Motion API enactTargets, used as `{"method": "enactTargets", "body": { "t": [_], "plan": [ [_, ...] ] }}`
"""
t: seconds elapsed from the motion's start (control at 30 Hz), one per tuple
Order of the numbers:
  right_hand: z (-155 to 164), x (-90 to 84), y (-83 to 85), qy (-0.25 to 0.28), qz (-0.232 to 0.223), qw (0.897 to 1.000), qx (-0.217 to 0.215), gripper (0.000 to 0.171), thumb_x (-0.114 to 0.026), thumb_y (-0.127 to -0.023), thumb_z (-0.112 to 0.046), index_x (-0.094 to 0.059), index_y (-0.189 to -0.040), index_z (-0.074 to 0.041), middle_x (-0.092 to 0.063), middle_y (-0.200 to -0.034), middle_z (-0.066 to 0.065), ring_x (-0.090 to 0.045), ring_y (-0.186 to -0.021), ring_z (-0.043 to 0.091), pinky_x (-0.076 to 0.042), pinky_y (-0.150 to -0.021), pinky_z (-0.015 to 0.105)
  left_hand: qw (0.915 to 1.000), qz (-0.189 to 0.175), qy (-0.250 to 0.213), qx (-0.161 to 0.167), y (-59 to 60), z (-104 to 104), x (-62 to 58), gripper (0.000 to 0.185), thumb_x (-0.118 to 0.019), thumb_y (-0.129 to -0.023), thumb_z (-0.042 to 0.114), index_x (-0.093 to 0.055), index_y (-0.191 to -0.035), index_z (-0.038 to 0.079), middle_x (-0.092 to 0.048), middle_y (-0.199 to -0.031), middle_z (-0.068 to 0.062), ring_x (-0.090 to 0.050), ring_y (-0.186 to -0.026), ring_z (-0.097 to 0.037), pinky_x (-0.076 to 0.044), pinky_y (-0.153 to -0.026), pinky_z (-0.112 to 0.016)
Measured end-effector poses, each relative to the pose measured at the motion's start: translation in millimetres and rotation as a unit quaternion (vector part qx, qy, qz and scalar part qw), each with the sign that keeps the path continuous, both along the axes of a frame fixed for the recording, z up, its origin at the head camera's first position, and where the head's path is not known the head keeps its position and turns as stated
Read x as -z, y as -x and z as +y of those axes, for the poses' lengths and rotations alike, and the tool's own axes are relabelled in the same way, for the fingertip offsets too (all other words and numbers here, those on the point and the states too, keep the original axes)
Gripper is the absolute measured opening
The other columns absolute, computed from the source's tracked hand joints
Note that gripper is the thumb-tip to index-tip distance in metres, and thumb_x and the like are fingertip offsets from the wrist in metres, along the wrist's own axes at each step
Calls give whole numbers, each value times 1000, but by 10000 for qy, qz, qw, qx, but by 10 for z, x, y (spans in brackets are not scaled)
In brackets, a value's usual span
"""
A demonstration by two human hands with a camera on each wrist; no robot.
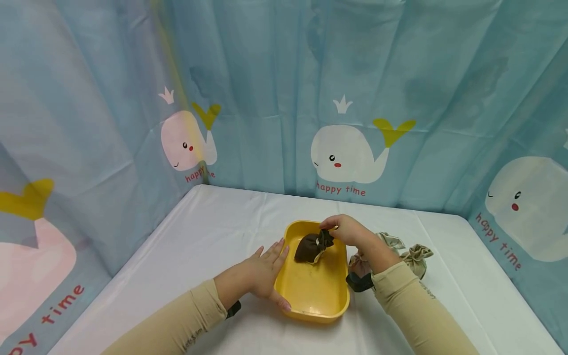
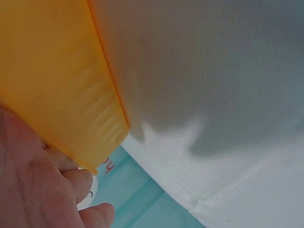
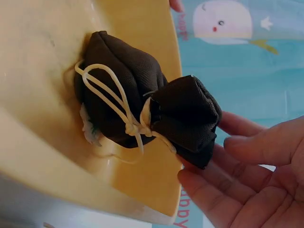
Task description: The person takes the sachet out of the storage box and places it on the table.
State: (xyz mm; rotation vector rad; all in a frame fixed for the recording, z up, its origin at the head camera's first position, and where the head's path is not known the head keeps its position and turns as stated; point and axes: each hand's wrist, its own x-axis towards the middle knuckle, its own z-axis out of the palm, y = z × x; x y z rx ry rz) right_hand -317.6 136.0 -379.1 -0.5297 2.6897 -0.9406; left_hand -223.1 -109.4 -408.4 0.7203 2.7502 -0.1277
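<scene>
A yellow plastic tray (image 1: 312, 296) stands on the white table. In it lies a dark brown drawstring pouch (image 1: 308, 249) tied with a cream cord. My right hand (image 1: 346, 229) reaches over the tray's far right corner and pinches the pouch's gathered top. The right wrist view shows the pouch (image 3: 128, 104) resting on the tray floor (image 3: 42, 95), its ruffle between the fingers of my right hand (image 3: 251, 175). My left hand (image 1: 262, 273) lies with straight fingers along the tray's left wall, thumb at the near corner. Close up, the left hand (image 2: 33, 190) touches the tray's outer wall (image 2: 57, 85).
Right of the tray lie more tied pouches: two beige ones (image 1: 414, 256) (image 1: 390, 240) and a reddish one (image 1: 358, 266) half hidden by my right wrist. Blue whale-print curtains (image 1: 346, 158) close in the table on three sides. The white tablecloth (image 1: 213, 231) is bare at left.
</scene>
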Motion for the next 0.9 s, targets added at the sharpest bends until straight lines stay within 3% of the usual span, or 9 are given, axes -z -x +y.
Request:
{"method": "enactTargets", "body": {
  "t": [0.23,0.37,0.5,0.63,0.73,0.9],
  "plan": [
    [-8,14,-16,217,-144,9996,-116,37,-51,-82,12,-69,-107,-8,-65,-107,4,-58,-100,22,-50,-79,34,10000,4,-61,-24,26,-15,28,141,-34,-41,96,1,-148,11,11,-153,-9,2,-140,-20,-9,-110,-48],
    [-7,0,-31,137,-229,9993,-266,41,-52,-80,14,-69,-108,-10,-64,-110,5,-57,-99,23,-49,-71,30,9999,-44,-122,-28,26,-16,31,142,-35,-40,96,2,-148,11,11,-153,-9,2,-140,-21,-9,-110,-49],
    [-3,-8,-49,120,-340,9986,-391,47,-51,-77,17,-69,-109,-12,-63,-113,5,-54,-89,18,-43,-61,26,9998,-78,-174,-27,23,-13,37,142,-36,-40,95,1,-148,11,11,-153,-9,1,-140,-21,-9,-110,-49],
    [-1,1,-52,-51,-234,9975,-663,47,-50,-77,16,-71,-106,-15,-63,-112,5,-46,-68,16,-36,-54,25,9999,-20,-164,24,17,-16,37,142,-36,-40,95,-1,-148,9,9,-153,-10,0,-140,-22,-9,-110,-50],
    [4,9,-51,-191,-106,9961,-857,45,-51,-78,15,-72,-102,-17,-64,-108,4,-44,-65,15,-36,-54,25,9999,-29,-156,55,15,-18,34,141,-36,-42,95,-1,-148,9,9,-153,-10,-1,-140,-22,-10,-110,-50],
    [12,19,-57,-106,-62,9956,-926,38,-57,-79,12,-73,-98,-16,-66,-101,1,-57,-79,14,-50,-67,28,9999,5,-112,35,22,-18,38,140,-37,-42,94,-2,-148,9,8,-153,-11,-2,-140,-22,-11,-110,-49]
  ]
}}
